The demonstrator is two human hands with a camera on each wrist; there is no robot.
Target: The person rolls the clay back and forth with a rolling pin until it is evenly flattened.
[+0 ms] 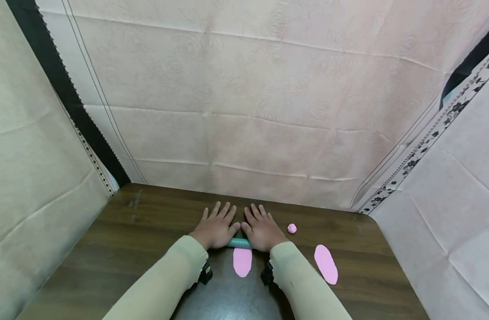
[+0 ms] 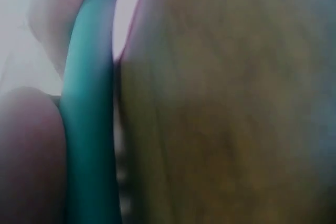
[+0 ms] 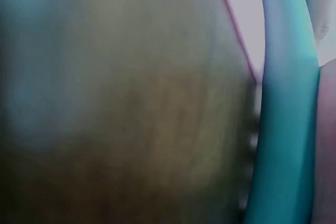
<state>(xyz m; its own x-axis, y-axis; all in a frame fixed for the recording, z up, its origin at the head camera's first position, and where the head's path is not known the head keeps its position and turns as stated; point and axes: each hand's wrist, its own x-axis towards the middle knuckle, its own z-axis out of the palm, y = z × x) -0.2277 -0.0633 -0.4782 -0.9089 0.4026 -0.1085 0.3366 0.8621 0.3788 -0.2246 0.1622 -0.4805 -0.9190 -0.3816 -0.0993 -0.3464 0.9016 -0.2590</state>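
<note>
A teal rolling pin [image 1: 239, 242] lies crosswise on the table in the head view. My left hand [image 1: 215, 227] rests on its left part, fingers straight and spread forward. On its right part lies my right hand [image 1: 264, 231], fingers equally straight, the two thumbs nearly meeting. From under the pin a flat pink strip of modelling dough [image 1: 242, 262] extends toward me; its far end is hidden. Both wrist views show the pin close up, with the dough's pink edge beside it: pin [image 2: 90, 108] in the left, dough [image 3: 247, 19] in the right.
To the right lie a small pink dough ball [image 1: 292, 228] and another flat pink dough oval [image 1: 326, 264], near the right sleeve. The brown wooden table [image 1: 148, 226] ends at a pale cloth curtain [image 1: 244, 146] behind, with more cloth on both sides.
</note>
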